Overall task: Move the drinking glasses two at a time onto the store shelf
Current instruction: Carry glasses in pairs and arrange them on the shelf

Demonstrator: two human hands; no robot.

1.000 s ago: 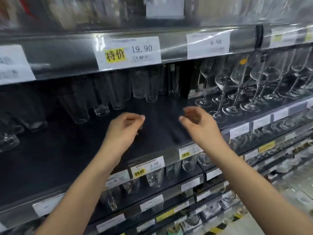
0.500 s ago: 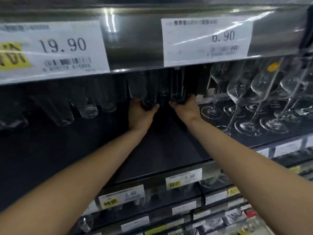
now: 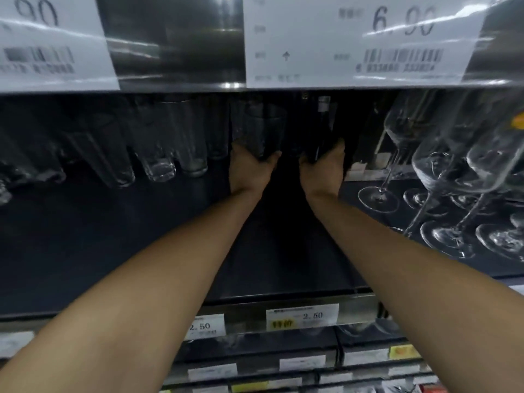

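Observation:
Both my arms reach deep into the dark store shelf (image 3: 141, 236). My left hand (image 3: 249, 170) grips the base of a tall clear drinking glass (image 3: 265, 131) at the back of the shelf. My right hand (image 3: 324, 168) grips another tall glass (image 3: 321, 129), dark and hard to make out against the shelf's back. Both glasses stand roughly upright. My fingertips are hidden behind the glasses.
Several tall tumblers (image 3: 158, 140) stand in a row to the left at the shelf's back. Wine glasses (image 3: 442, 165) crowd the right side. The shelf above carries price tags (image 3: 360, 38) close overhead. Lower shelves with price labels (image 3: 302, 316) sit below.
My hands went from hovering open at the shelf's front to the back, where each closed on a tall glass. The camera has moved closer to the shelf.

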